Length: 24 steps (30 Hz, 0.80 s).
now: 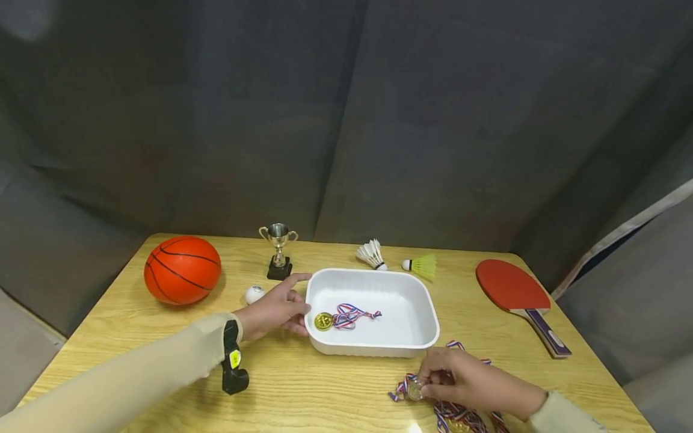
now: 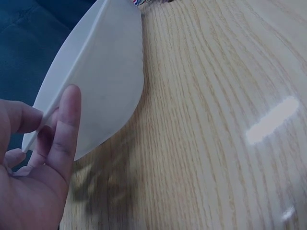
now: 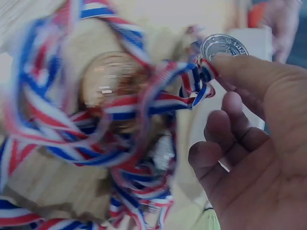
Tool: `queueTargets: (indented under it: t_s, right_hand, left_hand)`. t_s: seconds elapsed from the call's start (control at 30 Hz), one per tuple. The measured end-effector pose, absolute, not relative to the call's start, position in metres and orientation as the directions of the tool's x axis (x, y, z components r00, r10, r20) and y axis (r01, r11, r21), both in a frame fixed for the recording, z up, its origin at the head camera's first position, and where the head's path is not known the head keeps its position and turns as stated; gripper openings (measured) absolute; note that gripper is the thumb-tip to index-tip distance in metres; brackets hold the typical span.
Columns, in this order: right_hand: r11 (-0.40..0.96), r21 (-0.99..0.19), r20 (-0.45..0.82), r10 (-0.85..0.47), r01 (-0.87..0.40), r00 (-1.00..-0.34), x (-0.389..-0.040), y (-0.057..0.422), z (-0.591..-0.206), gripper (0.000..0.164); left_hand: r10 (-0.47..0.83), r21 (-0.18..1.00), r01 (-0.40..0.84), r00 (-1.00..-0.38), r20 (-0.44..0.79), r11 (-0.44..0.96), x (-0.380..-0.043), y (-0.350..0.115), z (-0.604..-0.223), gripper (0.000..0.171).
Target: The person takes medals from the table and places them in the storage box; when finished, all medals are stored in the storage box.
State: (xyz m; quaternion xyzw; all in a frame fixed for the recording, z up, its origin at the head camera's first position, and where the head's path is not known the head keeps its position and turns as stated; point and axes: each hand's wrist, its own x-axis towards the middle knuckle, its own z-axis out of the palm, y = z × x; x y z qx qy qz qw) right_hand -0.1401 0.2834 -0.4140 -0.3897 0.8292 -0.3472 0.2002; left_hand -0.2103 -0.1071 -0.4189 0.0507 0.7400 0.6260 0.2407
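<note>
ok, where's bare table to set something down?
Free: table between tray and paddle; also nearer than the tray, between left hand and medal pile. Crowded: around the right hand, by that pile; left of tray, with left hand, white ball, trophy.

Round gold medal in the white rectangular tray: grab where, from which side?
I'd pinch its red, white and blue striped ribbon from above. The round gold medal lies flat near a wall of the white rectangular tray, so its edge looks hard to lift; the ribbon's loose loops look easier. Walls hinder sideways access.
</note>
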Motion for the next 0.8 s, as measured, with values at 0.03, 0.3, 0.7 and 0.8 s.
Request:
queueTargets:
  t_s: [0.03,0.3,0.7,0.8]
  right_hand:
    - [0.432,-0.745,-0.031,-0.784,-0.509,-0.620,-0.140,0.285,-0.411,0.005]
    - [0.342,-0.860,-0.011,-0.754,-0.378,-0.656,-0.133,0.288,-0.386,0.008]
    - [0.198,-0.904,0.141,-0.698,-0.379,-0.702,-0.138,0.293,-0.338,0.019]
    - [0.211,-0.871,0.200,-0.674,-0.445,-0.711,-0.141,0.293,-0.322,0.021]
  left_hand:
    - [0.377,0.951,-0.226,-0.879,-0.292,0.211,-0.210,-0.107,-0.419,0.076]
    - [0.385,0.955,-0.216,-0.879,-0.282,0.205,-0.209,-0.107,-0.417,0.075]
    - [0.367,0.952,-0.225,-0.884,-0.288,0.206,-0.208,-0.106,-0.416,0.076]
    - [0.368,0.953,-0.226,-0.884,-0.288,0.204,-0.208,-0.106,-0.416,0.076]
